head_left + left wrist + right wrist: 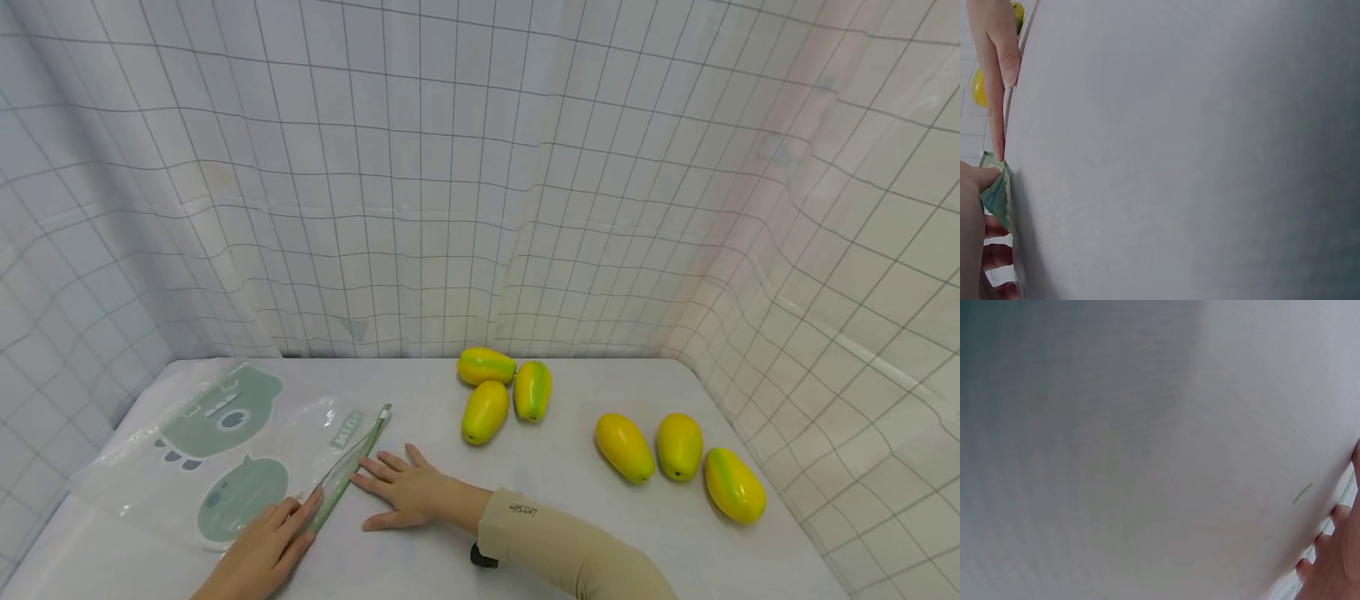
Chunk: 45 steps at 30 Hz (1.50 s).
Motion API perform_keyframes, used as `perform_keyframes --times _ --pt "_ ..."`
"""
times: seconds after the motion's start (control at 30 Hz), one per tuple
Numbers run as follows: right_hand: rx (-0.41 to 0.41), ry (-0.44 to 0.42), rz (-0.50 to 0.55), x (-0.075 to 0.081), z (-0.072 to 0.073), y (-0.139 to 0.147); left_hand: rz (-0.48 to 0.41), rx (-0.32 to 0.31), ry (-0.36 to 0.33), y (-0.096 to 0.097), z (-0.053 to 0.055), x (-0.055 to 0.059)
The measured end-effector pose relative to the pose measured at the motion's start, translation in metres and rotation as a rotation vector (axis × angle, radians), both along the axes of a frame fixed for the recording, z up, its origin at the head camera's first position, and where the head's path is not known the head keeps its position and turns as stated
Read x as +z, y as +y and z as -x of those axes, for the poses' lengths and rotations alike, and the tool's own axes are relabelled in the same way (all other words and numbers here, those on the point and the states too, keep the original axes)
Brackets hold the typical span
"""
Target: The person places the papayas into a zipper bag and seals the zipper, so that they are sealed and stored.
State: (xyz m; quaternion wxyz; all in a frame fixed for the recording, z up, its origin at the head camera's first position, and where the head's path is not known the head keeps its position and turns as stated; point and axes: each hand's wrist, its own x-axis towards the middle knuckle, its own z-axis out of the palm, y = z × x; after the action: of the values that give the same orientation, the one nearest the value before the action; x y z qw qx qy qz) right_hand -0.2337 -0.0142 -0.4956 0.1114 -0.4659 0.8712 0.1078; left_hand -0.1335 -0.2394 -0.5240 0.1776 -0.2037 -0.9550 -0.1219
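A clear plastic zip bag (307, 442) with green cartoon prints lies flat on the left of the white table. My left hand (262, 546) pinches the bag's green zip edge near its front end. In the left wrist view, the thumb and fingers (997, 255) lie on either side of that edge. My right hand (408, 490), fingers spread and straight, rests on the table with its fingertips right at the zip edge. A pale slider (386, 411) sits at the far end of the zip.
Three yellow-green papaya-like fruits (485, 412) lie in a group at the back middle of the table. Three more such fruits (679, 447) are in a row on the right. Gridded white curtains (480, 183) stand behind and at both sides.
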Motion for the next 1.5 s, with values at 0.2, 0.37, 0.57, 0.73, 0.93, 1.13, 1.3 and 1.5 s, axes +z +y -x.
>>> perform_keyframes --times 0.2,0.37,0.57,0.73,0.93,1.13,1.3,1.5 --pt "-0.005 -0.002 -0.006 -0.001 0.0 0.0 0.08 0.087 -0.114 0.006 -0.005 0.006" --pt "-0.003 0.004 -0.007 0.0 -0.001 0.0 0.077 0.159 -0.221 0.01 -0.011 0.009" --pt "-0.003 -0.009 0.003 0.002 -0.001 0.001 -0.003 0.179 -0.178 0.01 -0.016 0.0" --pt "0.003 -0.004 -0.003 0.003 -0.001 0.001 -0.07 0.184 -0.267 0.01 -0.017 -0.006" --pt "0.005 0.003 -0.009 0.001 -0.001 0.001 -0.134 0.196 -0.316 0.01 -0.017 -0.007" --pt "0.014 0.011 -0.009 0.0 0.0 0.001 -0.235 0.156 -0.159 0.01 -0.019 -0.011" --pt "0.016 0.013 -0.008 0.0 0.0 0.001 -0.286 0.099 0.033 0.007 -0.015 -0.015" --pt "0.01 0.001 -0.007 0.001 -0.001 0.001 -0.389 -0.033 0.193 0.002 -0.005 -0.018"
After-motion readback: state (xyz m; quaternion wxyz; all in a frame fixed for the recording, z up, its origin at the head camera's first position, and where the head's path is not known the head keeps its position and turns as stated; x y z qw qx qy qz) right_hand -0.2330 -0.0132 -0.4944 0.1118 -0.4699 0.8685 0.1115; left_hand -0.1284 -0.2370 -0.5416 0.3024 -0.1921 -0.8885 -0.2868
